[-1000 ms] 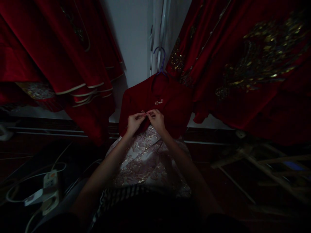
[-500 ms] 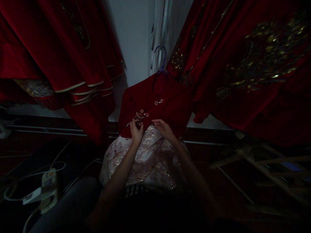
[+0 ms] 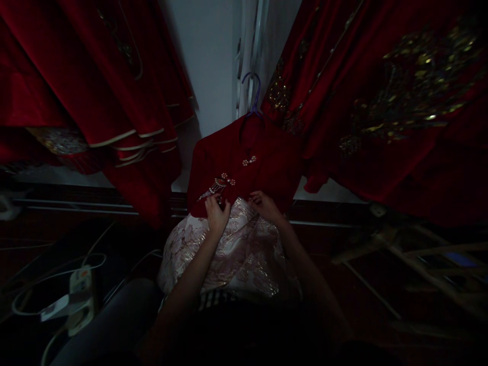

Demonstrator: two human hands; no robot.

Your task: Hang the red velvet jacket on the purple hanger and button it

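Observation:
A red jacket (image 3: 271, 157) hangs in front of me on a purple hanger (image 3: 255, 99). Pearl-like flower ornaments (image 3: 249, 161) decorate its collar front, and a beaded tassel ornament (image 3: 218, 185) lies on its left side. Just under that tassel, my left hand (image 3: 217, 216) has its fingers curled on the jacket's lower front edge. My right hand (image 3: 266, 206) pinches the opposite front edge, fingertips together. Between and below the hands spreads a pale, shiny brocade skirt (image 3: 240, 244). Dim light hides exactly what lies under the fingertips.
Red garments with light trim (image 3: 141, 101) hang at left, and a red garment with gold sequins (image 3: 423, 86) hangs at right. A power strip (image 3: 81, 300) with white cables lies lower left. Wooden slats (image 3: 412, 264) stand lower right. A pale wall (image 3: 209, 61) is behind.
Both hands have moved slightly down, and my right hand has shifted right, widening the gap between them. More of the tassel ornament and of the pale skirt shows.

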